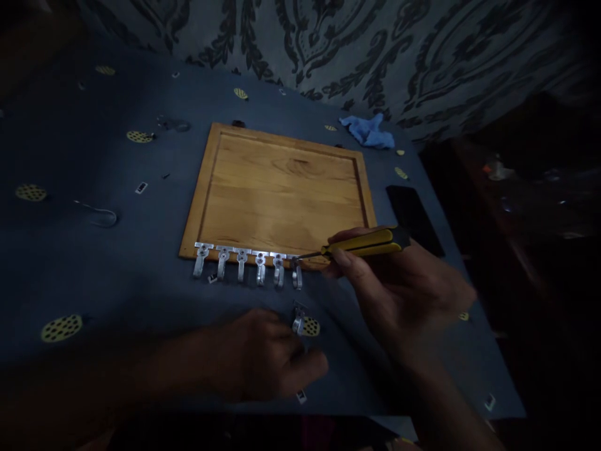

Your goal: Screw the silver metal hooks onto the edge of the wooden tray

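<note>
A framed wooden board (286, 188) lies flat on the cloth-covered table. Several metal hooks (241, 263) stand in a row along its near edge, overhanging it. My right hand (394, 288) is closed around a screwdriver (364, 244) with a yellow and black handle. Its shaft points left, and its tip is at the rightmost hook (297, 274) of the row; contact with a screw is too small to make out. Below the board, my left hand (277, 360) is curled low over the cloth, its grip dim and partly hidden. A loose hook (299, 318) is right beside its fingers.
A black phone-like slab (413, 216) lies right of the board, and a crumpled blue cloth (369, 130) behind it. On the left are a curved thin piece (101, 215), a small dark screw-like bit (166, 176) and another dim object (173, 124). A patterned wall (300, 44) bounds the back.
</note>
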`<state>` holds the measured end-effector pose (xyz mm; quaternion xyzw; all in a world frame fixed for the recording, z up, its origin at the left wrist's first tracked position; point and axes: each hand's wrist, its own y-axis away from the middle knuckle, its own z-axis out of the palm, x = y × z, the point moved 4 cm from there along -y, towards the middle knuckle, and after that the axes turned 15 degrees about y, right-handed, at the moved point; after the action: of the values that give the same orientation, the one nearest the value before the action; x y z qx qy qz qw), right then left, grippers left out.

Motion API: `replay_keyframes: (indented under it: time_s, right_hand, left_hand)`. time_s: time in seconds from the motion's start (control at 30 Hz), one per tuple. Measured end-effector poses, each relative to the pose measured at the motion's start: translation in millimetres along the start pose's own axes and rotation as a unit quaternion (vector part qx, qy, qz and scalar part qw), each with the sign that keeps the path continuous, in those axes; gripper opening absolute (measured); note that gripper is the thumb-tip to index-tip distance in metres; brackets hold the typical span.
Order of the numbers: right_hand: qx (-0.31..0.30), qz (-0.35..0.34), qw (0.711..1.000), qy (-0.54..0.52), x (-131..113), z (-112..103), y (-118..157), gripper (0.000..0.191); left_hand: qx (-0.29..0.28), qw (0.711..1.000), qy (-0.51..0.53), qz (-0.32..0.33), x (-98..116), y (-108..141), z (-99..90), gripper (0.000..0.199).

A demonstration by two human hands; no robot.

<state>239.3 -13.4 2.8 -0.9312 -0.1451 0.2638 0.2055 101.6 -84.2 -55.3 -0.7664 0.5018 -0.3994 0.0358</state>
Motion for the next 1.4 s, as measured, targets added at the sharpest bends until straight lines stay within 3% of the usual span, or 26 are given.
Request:
replay_keyframes:
  time_s: [0.2,0.37,0.57,0.67,0.77,0.8,0.87,0.97,1.1,1.4]
  right_hand:
    - [0.016,-0.004,1.000,-0.018,0.0,1.9,1.1,0.015]
    - [0.015,0.018,0.998,-0.064,6.0,3.6,3.9,0.005]
    - [0.189,0.086,0.964,-0.169,12.0,-0.4,13.3,0.008]
    - [0.186,0.117,0.958,-0.182,18.5,9.8,15.9,0.013]
    - [0.193,0.130,0.951,-0.203,27.7,18.8,19.5,0.015]
    - [0.199,0.131,0.948,-0.210,30.2,20.2,20.6,0.014]
    - [0.203,0.132,0.945,-0.221,33.2,20.7,21.8,0.013]
    - [0.192,0.133,0.946,-0.222,33.8,18.1,21.7,0.013]
    - [0.184,0.123,0.951,-0.216,34.4,17.1,22.2,0.012]
    - [0.164,0.131,0.944,-0.253,38.9,20.6,26.7,0.015]
  left_hand:
    - [-0.001,1.000,0.006,-0.002,-0.9,-0.5,-2.3,0.019]
    - [-0.032,0.999,0.003,-0.002,-3.0,-0.7,-2.9,0.017]
    - [-0.013,1.000,-0.011,0.026,0.3,1.8,-1.2,0.015]
    - [0.040,0.995,-0.068,0.064,4.1,-0.6,-15.6,0.013]
    - [0.084,0.986,-0.128,0.072,2.8,-6.8,-45.3,0.007]
    - [0.082,0.986,-0.138,0.042,-1.2,-9.4,-55.6,0.004]
    - [0.090,0.982,-0.148,-0.078,-14.9,-12.5,-74.7,0.027]
    - [0.055,0.973,-0.133,-0.180,-29.9,-11.2,-83.4,0.059]
    - [0.014,0.967,-0.116,-0.224,-37.9,-6.4,-73.6,0.068]
    - [0.003,0.965,-0.093,-0.245,-45.2,-3.8,-62.1,0.052]
